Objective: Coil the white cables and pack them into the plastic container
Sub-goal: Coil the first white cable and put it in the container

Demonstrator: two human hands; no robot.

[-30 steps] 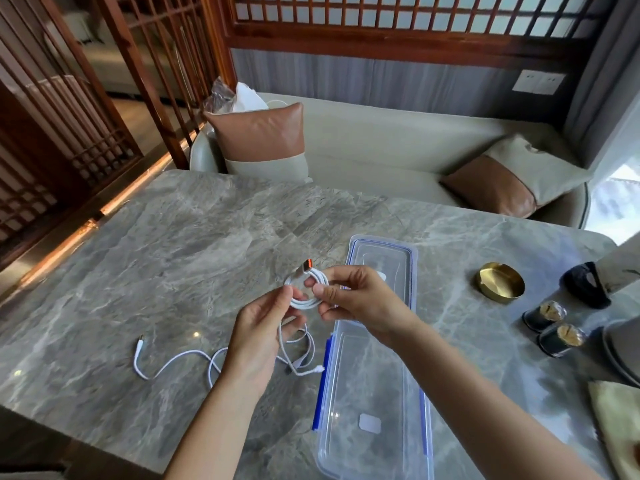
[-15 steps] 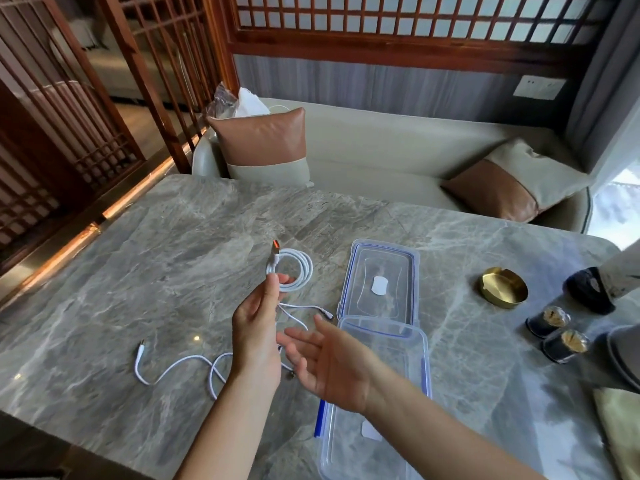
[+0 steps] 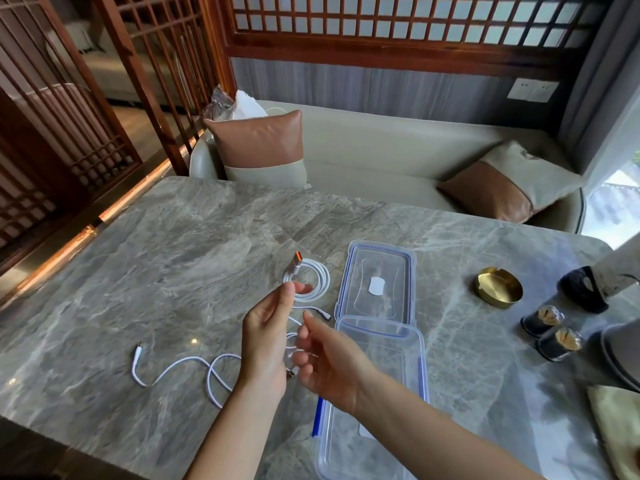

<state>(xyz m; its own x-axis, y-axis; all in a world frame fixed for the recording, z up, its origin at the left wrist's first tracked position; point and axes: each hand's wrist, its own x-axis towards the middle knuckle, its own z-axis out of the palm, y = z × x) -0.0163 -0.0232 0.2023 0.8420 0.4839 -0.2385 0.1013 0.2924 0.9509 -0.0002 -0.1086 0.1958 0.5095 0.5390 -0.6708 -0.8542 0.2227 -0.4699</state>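
**Coil in hand above marble table**

Coil [image 3: 311, 280] of white cable sits pinched between thumb and fingers of the left hand [image 3: 266, 337], raised above the table [image 3: 173, 271], its orange-tipped plug [image 3: 295, 259] pointing up at the top of the loops. From the coil a loose tail [image 3: 313, 310] runs down and right, ending in a small connector near the lid [image 3: 377, 282]. The right hand [image 3: 329, 368] hovers just beside the left, palm turned up and fingers loosely spread; strands of cable pass by its fingertips, but whether it grips any cannot be told.

A second cable [image 3: 180, 367] lies uncoiled on the table to the left of the hands, snaking in loose bends with one end [image 3: 138, 348] pointing away and the other running under the left hand.

The container [image 3: 420, 368], clear plastic with blue clips, stands open to the right of the hands, its near part behind the right forearm; no cable shows inside it. Its lid lies flat just beyond it, touching or nearly touching its far edge.

Farther right on the table are a brass dish [image 3: 498, 287], two small dark cups [image 3: 550, 332] and a dark object [image 3: 583, 289]. A bench with two brown-and-cream cushions [image 3: 259, 147] runs behind the table, below a wooden lattice screen [image 3: 398, 26].
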